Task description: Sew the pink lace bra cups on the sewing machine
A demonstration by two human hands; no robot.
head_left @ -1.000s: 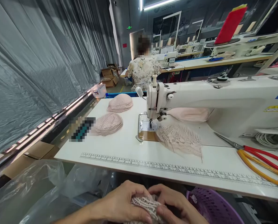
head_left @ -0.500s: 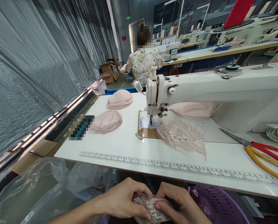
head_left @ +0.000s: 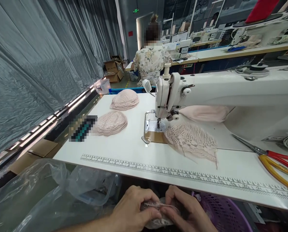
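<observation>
Below the table's front edge, my left hand (head_left: 136,207) and my right hand (head_left: 186,209) pinch a pale pink lace piece (head_left: 158,222) between thumbs and fingers. The lace is bunched, with a folded edge upward, and my fingers hide part of it. On the table, a loose lace piece (head_left: 191,141) lies just right of the needle plate of the white sewing machine (head_left: 168,93). Two stacks of cup-shaped pieces sit at the left: a lace stack (head_left: 112,123) and, behind it, a smoother stack (head_left: 125,99).
Scissors (head_left: 267,154) with red and yellow handles lie at the right. A purple basket (head_left: 227,211) and a clear plastic bag (head_left: 49,193) are under the front edge. Pink fabric (head_left: 204,112) rests behind the machine arm. A person (head_left: 151,58) sits further back.
Both hands still hold the lace piece, which has turned so its folded edge now faces up between my thumbs. The whole view has shifted slightly.
</observation>
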